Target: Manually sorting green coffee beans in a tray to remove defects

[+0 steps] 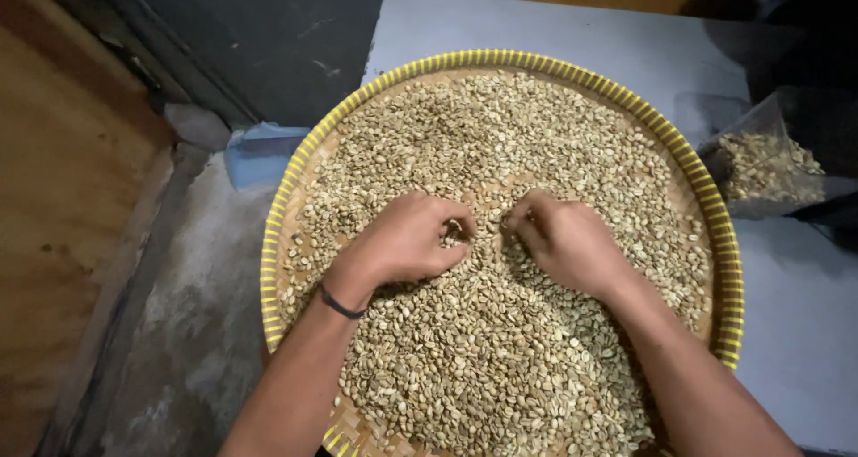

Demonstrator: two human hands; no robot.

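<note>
- Here, a round woven tray (726, 269) with a yellow-and-natural striped rim rests on a pale grey worktop (786, 332); its near-left part overhangs the worktop edge above a rough concrete floor (188, 332).
- The tray is circular, so it has no long axis of its own. It lies flat, open face up, and its near rim runs out of view at the bottom.
- Pale green-beige beans (500, 359) cover almost the whole tray in a shallow layer — each bean is a small oval, and the long axes point in every direction with no common alignment.
- Left hand (407, 241): palm down on the beans just left of the tray centre, forearm entering from the lower left. The fingers (451, 220) are curled inward and closed together, with a few beans caught at the tips; whether they are actually pinched cannot be told. A dark band (341, 305) circles the wrist.
- Right hand (567, 243): palm down just right of centre, forearm entering from the lower right. Its fingers are curled and bunched together, tips buried in the beans.
- The two hands point toward each other — fingertips near, not touching.
- A clear plastic bag (769, 167) of similar beans sits on the worktop just beyond the tray's right rim.
- A light blue object (259, 153) lies under the tray's left rim; a wooden panel (63, 207) stands at far left.
</note>
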